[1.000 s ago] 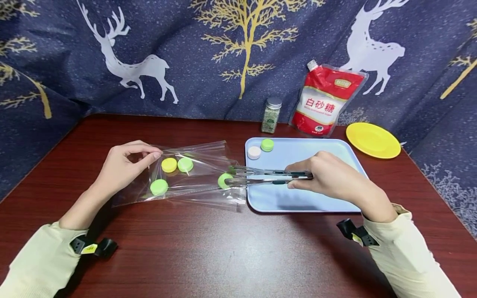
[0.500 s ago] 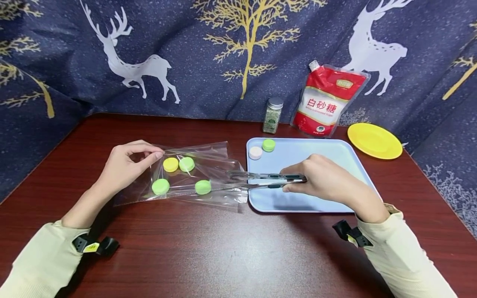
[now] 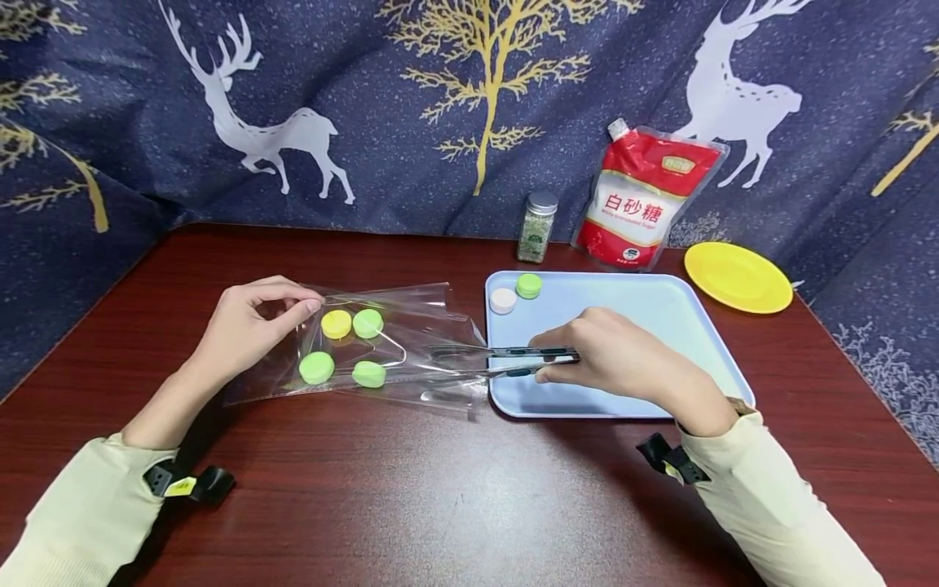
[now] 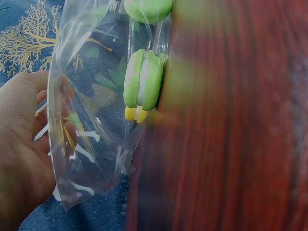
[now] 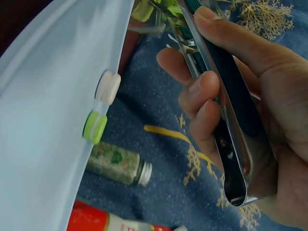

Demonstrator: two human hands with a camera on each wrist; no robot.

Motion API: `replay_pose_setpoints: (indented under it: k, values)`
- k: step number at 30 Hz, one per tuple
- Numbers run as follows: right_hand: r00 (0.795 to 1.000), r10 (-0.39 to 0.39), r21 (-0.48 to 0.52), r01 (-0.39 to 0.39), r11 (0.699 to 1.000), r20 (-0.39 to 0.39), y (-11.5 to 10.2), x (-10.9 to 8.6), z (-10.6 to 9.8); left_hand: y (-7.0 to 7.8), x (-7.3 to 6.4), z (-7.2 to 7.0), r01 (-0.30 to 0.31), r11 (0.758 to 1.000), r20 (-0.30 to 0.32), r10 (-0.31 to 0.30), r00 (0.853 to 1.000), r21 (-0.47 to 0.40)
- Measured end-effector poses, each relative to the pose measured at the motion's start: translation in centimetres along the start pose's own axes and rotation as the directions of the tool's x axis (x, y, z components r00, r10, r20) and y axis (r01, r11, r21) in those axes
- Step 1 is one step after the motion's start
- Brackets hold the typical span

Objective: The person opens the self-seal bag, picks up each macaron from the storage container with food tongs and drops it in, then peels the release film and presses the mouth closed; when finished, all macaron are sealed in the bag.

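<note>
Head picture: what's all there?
Wooden table: 1, brown, underneath
Rectangular tray: 1, blue, right
Plastic bag: 1, clear, left
Round macarons: 3, green, in bag
Macaron: 1, yellow, in bag
Macarons: 2, green, white, on tray
Metal tongs: 1, silver, partly in bag
Glass jar: 1, greenish, behind tray
Sugar pouch: 1, red, behind tray
Round plate: 1, yellow, back right
Patterned cloth: 1, blue, background
Left hand: 1, pinching bag
Right hand: 1, gripping tongs
Sleeves: 2, cream, arms
Wrist cameras: 2, black, sleeves

You're in what looks like a makeshift recording set: a wood-grain desk (image 3: 411, 497) backed by draped deer-and-tree cloth (image 3: 411, 155), with wrist cameras (image 3: 213, 487) at your sleeves (image 3: 81, 514).
</note>
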State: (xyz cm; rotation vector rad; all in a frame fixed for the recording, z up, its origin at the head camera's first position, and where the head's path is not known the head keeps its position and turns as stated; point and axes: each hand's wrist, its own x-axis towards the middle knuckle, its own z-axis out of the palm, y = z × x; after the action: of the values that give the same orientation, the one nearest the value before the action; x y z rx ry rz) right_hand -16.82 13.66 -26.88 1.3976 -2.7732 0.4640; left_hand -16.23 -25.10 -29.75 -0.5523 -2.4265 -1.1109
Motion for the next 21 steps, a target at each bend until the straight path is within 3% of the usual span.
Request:
replay_pose_setpoints:
  k: [18,21]
  values:
    - [0.985,-0.165,0.074,0.168,0.983,-0.046,-1.6,4.3,2.7,-0.3,0.0,0.0,-0.021,1.0,0.0,0.021,1.0,-0.007]
    - [0.986,-0.162,0.115,0.166,0.979,-0.041,-1.7,4.7,3.1,-0.3,0.0,0.0,-0.017,1.0,0.0,0.017,1.0,-0.009]
